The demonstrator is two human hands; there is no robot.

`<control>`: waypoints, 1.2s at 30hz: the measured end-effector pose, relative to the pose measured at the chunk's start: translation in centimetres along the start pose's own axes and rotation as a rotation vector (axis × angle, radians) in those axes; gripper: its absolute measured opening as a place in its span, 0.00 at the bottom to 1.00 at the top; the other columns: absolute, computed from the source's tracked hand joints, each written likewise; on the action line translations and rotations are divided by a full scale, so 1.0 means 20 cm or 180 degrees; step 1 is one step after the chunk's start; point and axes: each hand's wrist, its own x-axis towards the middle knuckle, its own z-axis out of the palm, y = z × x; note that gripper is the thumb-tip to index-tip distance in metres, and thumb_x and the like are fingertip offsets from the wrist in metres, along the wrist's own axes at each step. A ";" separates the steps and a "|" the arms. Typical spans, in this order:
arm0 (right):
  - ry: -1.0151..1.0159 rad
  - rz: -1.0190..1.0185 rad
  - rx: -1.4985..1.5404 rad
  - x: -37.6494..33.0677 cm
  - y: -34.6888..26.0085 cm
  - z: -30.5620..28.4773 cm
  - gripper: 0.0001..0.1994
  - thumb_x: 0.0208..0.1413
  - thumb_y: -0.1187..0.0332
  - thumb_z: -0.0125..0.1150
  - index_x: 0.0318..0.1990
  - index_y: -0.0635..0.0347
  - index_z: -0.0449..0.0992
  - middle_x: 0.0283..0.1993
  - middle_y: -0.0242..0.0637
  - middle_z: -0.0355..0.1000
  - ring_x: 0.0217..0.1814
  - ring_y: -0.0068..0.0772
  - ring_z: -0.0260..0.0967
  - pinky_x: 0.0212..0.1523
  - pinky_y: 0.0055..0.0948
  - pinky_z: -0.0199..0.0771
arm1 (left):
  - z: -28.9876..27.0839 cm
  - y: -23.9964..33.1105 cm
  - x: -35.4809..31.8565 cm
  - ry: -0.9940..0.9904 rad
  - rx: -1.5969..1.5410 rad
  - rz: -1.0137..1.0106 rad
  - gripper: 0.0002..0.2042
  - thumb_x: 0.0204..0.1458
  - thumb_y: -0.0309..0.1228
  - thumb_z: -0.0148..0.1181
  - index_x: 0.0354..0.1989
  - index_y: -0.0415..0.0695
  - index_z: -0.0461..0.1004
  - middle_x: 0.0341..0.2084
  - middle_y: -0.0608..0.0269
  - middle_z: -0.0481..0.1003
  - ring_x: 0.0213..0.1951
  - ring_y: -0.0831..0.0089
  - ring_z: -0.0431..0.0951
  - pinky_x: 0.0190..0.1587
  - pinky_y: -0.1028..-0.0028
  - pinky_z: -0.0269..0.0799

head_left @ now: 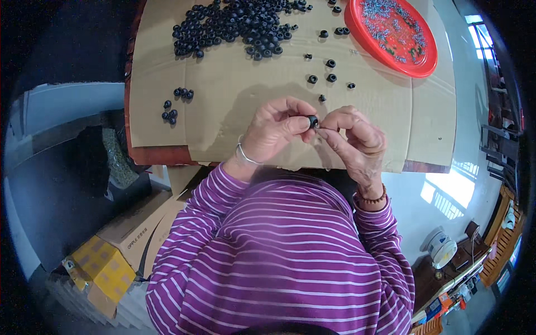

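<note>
Between the thumb and fingers of my left hand is a small black ring-shaped part, its open end turned to the right. My right hand pinches something tiny right at that opening; it looks like a small metal piece, but its kind is too small to make out. Both hands are just above the near part of a cardboard sheet. Loose black parts of the same sort lie beyond my fingers. At the far right of the sheet, a red round tray holds many small silvery pieces.
A large heap of black parts covers the far left of the cardboard. Several more lie in a small group near its left edge. Left of the table stand a cardboard box and a yellow-taped carton; a white fan is at lower right.
</note>
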 end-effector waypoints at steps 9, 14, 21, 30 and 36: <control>0.0124 0.0079 -0.0089 -0.12 -0.01 -0.02 0.06 0.40 0.83 0.61 0.26 0.66 0.72 0.26 0.37 0.70 0.28 0.28 0.65 0.27 0.23 0.60 | 0.05 -0.06 -0.07 -0.0025 0.0284 -0.0147 0.08 0.49 0.19 0.55 0.38 0.35 0.72 0.31 0.58 0.74 0.31 0.73 0.74 0.33 0.75 0.73; -0.0024 0.0426 0.0313 -0.17 -0.01 -0.04 0.04 0.42 0.83 0.60 0.25 0.67 0.72 0.28 0.37 0.67 0.30 0.25 0.66 0.27 0.22 0.65 | 0.11 -0.07 -0.08 0.0041 0.0371 -0.0201 0.07 0.48 0.17 0.55 0.36 0.34 0.72 0.28 0.57 0.74 0.29 0.73 0.74 0.32 0.75 0.73; -0.0980 0.1690 0.2417 -0.23 0.01 -0.03 0.17 0.41 0.85 0.63 0.36 0.63 0.63 0.33 0.33 0.62 0.37 0.26 0.69 0.38 0.25 0.74 | 0.12 -0.05 -0.19 -0.0460 0.1376 -0.0746 0.04 0.46 0.16 0.56 0.31 0.34 0.73 0.27 0.58 0.74 0.29 0.74 0.75 0.31 0.78 0.74; -0.0693 0.1661 0.2089 -0.14 0.00 0.02 0.13 0.46 0.79 0.61 0.37 0.64 0.64 0.34 0.34 0.62 0.33 0.26 0.69 0.35 0.26 0.72 | 0.05 -0.05 -0.17 -0.0282 0.0112 -0.0611 0.04 0.47 0.16 0.55 0.31 0.36 0.72 0.31 0.54 0.72 0.27 0.73 0.75 0.29 0.76 0.74; 0.0473 0.0464 -0.1283 -0.01 0.16 0.03 0.11 0.43 0.78 0.59 0.37 0.63 0.71 0.33 0.35 0.65 0.29 0.25 0.63 0.31 0.21 0.64 | -0.02 -0.03 -0.09 -0.0239 -0.1138 -0.0371 0.04 0.50 0.22 0.54 0.35 0.40 0.72 0.27 0.57 0.71 0.24 0.76 0.71 0.24 0.81 0.66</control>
